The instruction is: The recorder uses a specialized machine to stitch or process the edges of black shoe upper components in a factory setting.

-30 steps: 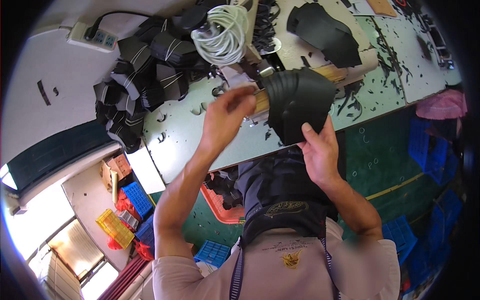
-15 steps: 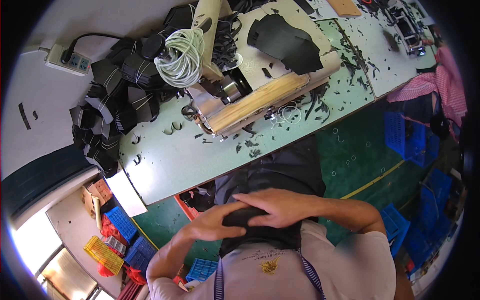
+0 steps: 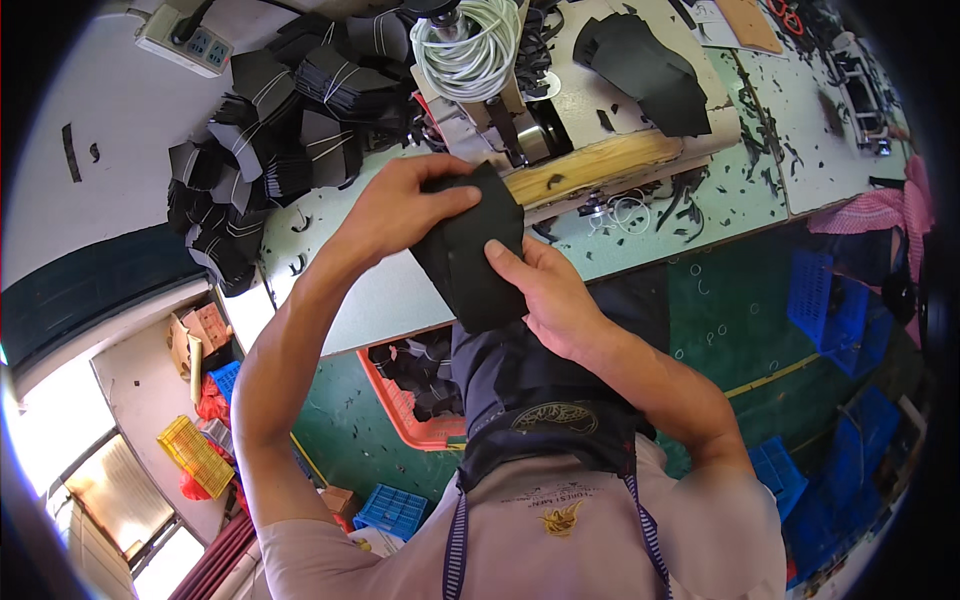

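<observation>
Black flat fabric piece (image 3: 472, 255), long axis running away from the body: upper end pinched by left hand (image 3: 395, 210), lower edge gripped by right hand (image 3: 545, 295).

white cable coil (image 3: 470, 50), orange crate (image 3: 410, 410), power strip (image 3: 185, 40)

Matt black cloth piece (image 3: 470, 255); raw wood ledge (image 3: 590, 165).

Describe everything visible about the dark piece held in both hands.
The dark fabric piece is a flat, matte black cut panel, seemingly cloth or synthetic leather, roughly pentagonal with a pointed top and a faint fold line down it. It is held up above the worktable's edge, tilted slightly. The left hand pinches its upper left corner; the right hand grips its right edge, thumb across the face. Nothing else touches it.
</observation>
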Tool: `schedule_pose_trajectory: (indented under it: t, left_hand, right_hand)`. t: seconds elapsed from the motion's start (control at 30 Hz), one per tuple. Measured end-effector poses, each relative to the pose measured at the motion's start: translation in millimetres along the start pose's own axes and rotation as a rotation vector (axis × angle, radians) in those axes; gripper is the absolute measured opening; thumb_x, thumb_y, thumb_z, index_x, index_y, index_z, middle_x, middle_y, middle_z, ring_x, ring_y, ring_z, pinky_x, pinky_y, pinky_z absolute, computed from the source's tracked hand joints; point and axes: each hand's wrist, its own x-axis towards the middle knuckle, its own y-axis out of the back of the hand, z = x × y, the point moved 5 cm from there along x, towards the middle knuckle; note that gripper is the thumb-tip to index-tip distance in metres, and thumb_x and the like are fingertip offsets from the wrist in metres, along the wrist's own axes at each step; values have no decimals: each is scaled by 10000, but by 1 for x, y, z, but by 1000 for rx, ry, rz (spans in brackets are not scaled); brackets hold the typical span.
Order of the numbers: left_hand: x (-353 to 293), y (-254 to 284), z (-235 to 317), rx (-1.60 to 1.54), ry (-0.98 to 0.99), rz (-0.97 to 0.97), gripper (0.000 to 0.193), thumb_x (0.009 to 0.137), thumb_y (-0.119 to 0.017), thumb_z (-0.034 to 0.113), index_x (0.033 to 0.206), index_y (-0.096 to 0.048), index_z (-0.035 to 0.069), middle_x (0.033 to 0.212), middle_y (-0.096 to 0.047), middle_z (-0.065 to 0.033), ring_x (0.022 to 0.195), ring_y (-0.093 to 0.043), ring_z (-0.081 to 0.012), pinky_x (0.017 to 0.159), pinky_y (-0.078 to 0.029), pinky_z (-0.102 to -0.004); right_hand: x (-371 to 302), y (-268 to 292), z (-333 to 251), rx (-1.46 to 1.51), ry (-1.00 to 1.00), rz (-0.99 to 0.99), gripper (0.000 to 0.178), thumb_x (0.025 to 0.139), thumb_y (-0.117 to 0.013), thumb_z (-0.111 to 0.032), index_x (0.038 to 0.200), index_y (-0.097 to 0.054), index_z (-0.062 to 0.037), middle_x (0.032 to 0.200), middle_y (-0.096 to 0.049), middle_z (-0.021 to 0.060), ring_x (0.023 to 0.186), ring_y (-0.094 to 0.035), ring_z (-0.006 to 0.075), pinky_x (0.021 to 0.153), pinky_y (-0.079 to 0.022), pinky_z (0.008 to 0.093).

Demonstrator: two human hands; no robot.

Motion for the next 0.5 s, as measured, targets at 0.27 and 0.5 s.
schedule_pose_trajectory:
  t: [0.27, 0.5]
  left_hand:
    - [31, 3, -3, 126, 128, 25, 316, 857, -727, 284, 1009, -759, 9, 865, -715, -53, 802, -622, -115, 761, -482, -268]
    - [19, -8, -2, -202, 38, -91, 369, 874, -702, 208, 1175, -693, -6, 1041, -702, -69, 907, -623, -111, 833, -484, -263]
  right_hand:
    - [7, -5, -2, 188, -11, 2, 345, 1051, -518, -249, 1282, -523, 9, 1218, -630, 90, 1091, -609, 145, 969, -489, 302]
    - [7, 24, -11, 153, 119, 204, 332, 1054, -508, -224, 1272, -558, 21, 1226, -643, 99, 1108, -598, 147, 974, -472, 305]
